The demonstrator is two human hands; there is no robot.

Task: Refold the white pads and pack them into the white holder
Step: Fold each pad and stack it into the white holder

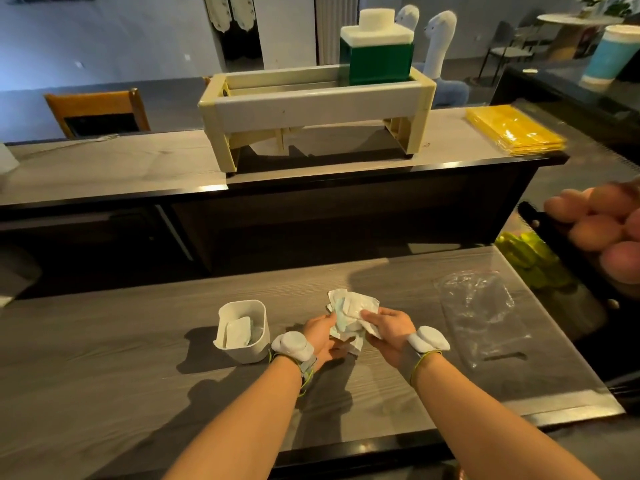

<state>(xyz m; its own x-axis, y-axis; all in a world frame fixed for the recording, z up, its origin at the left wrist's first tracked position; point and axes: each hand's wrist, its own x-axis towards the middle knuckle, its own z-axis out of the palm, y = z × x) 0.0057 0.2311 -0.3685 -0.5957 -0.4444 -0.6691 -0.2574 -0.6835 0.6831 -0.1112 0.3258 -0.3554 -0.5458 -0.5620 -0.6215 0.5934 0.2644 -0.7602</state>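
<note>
Both forearms reach in from the near edge of the tabletop (104, 341), each wrist carrying a white strapped device. Left hand (320, 332) lies palm-up under a crumpled white pad (348, 308), fingers curled around its lower left side. Right hand (386, 325) pinches the pad's right edge, thumb and fingers closed on the material. Pad is held between the two hands, raised just above the wood surface; part of it hangs down between the palms.

Holder (258, 341) stands upright just left of the left hand, close to that wrist but not touching. One folded pad (239, 330) sits inside it, leaning; the space beside it looks free, though the interior is partly shadowed.

Right of the right hand: a clear plastic bag (481, 313) lying flat, apart from the hands. Beyond it the tabletop's right edge drops off, with peaches (602, 230) and green fruit (526, 254) past it.

Ahead of the hands: bare wood up to the far edge, then a dark gap and a raised counter (104, 168) bearing a cream rack (311, 109) and yellow packets (516, 129).
</note>
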